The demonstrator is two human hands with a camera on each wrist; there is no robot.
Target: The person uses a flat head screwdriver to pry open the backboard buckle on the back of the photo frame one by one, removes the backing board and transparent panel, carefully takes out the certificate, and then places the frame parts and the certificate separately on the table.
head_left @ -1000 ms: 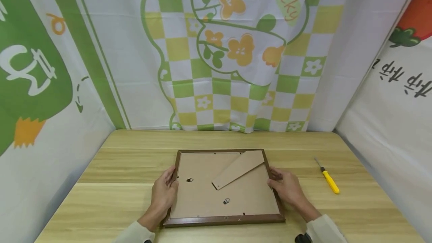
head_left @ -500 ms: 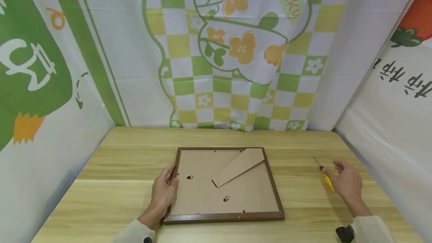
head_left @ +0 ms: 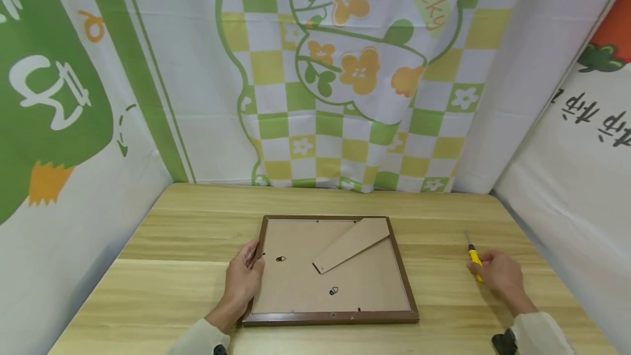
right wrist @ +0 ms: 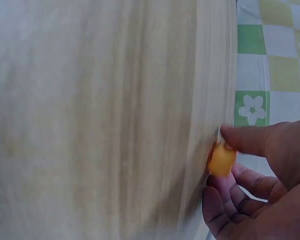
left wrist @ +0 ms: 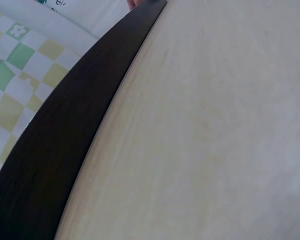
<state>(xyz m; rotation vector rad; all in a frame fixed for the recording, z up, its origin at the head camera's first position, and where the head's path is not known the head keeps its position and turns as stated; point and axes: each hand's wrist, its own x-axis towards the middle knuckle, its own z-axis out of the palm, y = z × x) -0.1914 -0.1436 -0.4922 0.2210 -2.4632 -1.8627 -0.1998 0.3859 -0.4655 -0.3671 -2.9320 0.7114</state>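
A brown picture frame lies face down on the wooden table, its beige backing and folded stand leg facing up. My left hand grips its left edge, thumb at the top side of the rim; the other fingers are partly hidden. In the left wrist view the frame's dark side runs diagonally. Off to the right, my right hand pinches the yellow handle of a screwdriver, whose shaft points away toward the back. The right wrist view has the yellow handle between thumb and fingers.
Two small metal hanging rings sit on the backing, with several dark tabs along the rim. The wooden table is bounded by a checked cloth at the back and printed cloths on both sides.
My right hand has left the frame's right edge, moved right to the screwdriver and now pinches its handle. The left hand has stayed on the frame, which lies in place.
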